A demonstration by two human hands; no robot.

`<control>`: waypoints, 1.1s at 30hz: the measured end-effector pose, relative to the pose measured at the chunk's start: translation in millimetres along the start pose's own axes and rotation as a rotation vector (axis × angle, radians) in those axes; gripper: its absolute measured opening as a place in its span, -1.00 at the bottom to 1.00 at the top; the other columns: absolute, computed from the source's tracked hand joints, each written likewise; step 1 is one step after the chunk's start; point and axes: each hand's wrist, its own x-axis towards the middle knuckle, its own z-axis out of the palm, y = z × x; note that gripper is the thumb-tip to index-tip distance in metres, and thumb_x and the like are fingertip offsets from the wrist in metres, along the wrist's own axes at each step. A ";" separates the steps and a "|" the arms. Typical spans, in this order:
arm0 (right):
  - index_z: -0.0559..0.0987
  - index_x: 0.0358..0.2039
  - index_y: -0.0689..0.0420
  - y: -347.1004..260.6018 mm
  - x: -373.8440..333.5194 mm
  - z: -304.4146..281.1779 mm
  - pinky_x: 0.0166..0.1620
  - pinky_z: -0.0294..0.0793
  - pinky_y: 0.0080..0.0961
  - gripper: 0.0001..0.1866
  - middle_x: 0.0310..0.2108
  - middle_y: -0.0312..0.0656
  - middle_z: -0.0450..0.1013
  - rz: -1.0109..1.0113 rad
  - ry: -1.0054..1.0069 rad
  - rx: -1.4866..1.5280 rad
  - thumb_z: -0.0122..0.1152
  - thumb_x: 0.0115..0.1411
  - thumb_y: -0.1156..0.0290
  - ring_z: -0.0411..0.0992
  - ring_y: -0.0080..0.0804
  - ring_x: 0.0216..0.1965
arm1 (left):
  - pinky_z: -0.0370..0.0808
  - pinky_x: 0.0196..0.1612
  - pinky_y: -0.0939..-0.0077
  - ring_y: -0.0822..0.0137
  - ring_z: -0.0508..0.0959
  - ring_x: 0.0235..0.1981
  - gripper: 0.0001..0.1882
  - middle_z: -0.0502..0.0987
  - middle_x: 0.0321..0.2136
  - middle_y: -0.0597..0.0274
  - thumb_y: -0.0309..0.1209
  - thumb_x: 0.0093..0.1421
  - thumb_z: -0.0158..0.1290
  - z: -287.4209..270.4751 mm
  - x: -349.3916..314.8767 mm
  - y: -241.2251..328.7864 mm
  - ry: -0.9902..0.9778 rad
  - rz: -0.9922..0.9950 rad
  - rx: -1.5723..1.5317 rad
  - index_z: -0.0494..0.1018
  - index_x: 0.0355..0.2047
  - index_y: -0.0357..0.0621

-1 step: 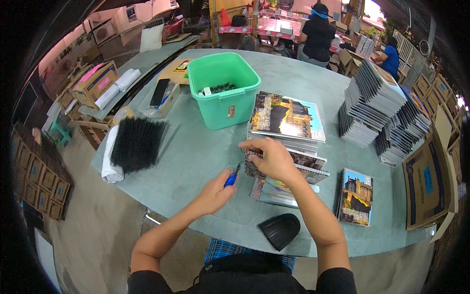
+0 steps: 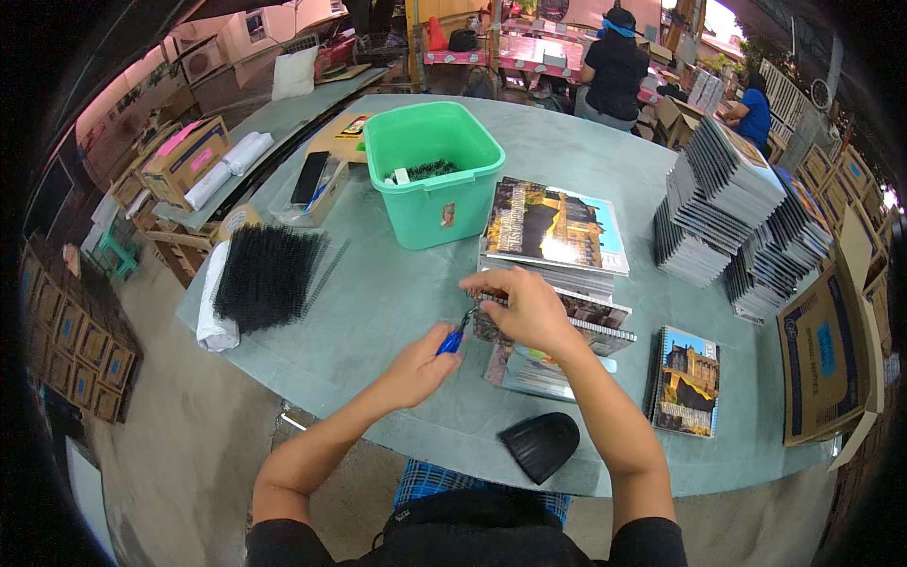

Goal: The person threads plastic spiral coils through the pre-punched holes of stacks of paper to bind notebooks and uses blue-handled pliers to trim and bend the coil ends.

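Observation:
In my left hand (image 2: 425, 367) is a pair of small pliers with blue handles (image 2: 452, 340), the fingers wrapped round them. Their dark jaws reach the spine end of a spiral-bound book (image 2: 581, 321) just under my right hand (image 2: 521, 304). The thumb and fingers of that hand close on the book's left end; the exact grip is partly hidden. Behind it lies a pile of books with a castle picture on the cover (image 2: 557, 227). More books (image 2: 539, 370) lie flat in front of the one being handled. To the right lies a bound book (image 2: 687, 383).
A green bin (image 2: 439, 213) holds black wire scraps. At left lies a heap of black binding coils (image 2: 265, 279); a phone (image 2: 309, 178) rests behind it. Tall book stacks (image 2: 723, 203) and a carton (image 2: 827, 354) stand right. A black pad (image 2: 540, 446) lies near the edge. Two people work beyond.
The pliers in my left hand have moved slightly right and up, closer to my right hand. My right hand stays almost where it was.

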 end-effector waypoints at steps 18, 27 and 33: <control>0.61 -0.34 0.10 -4.2 -10.6 7.7 -0.14 0.44 -0.34 -0.75 -0.20 -0.16 0.43 -0.123 0.043 0.000 0.17 -0.10 0.59 0.42 -0.19 -0.21 | 0.41 -0.49 0.27 0.12 0.51 -0.59 -0.76 0.48 -0.58 0.10 -0.32 0.18 -0.04 -3.9 6.4 13.1 0.175 0.074 0.504 0.36 -0.23 -0.24; 0.58 -0.37 0.29 -4.6 -11.3 15.0 -0.15 0.44 -0.28 -0.79 -0.21 -0.04 0.34 -0.028 0.156 -0.058 0.22 -0.10 0.53 0.43 -0.06 -0.23 | 0.51 -0.23 0.09 0.03 0.55 -0.36 -0.57 0.50 -0.30 -0.09 -0.15 0.27 -0.23 -9.7 6.1 19.4 -0.458 -0.431 -1.078 0.30 -0.04 -0.26; 0.59 -0.40 0.28 -0.4 -11.7 17.5 -0.18 0.46 -0.32 -0.78 -0.21 -0.06 0.36 0.003 0.193 -0.088 0.27 -0.14 0.52 0.45 -0.14 -0.30 | 0.46 -0.25 0.25 0.12 0.54 -0.33 -0.59 0.50 -0.32 0.01 -0.22 0.25 -0.15 -2.3 11.7 35.3 -0.015 -0.050 0.435 0.28 -0.02 -0.27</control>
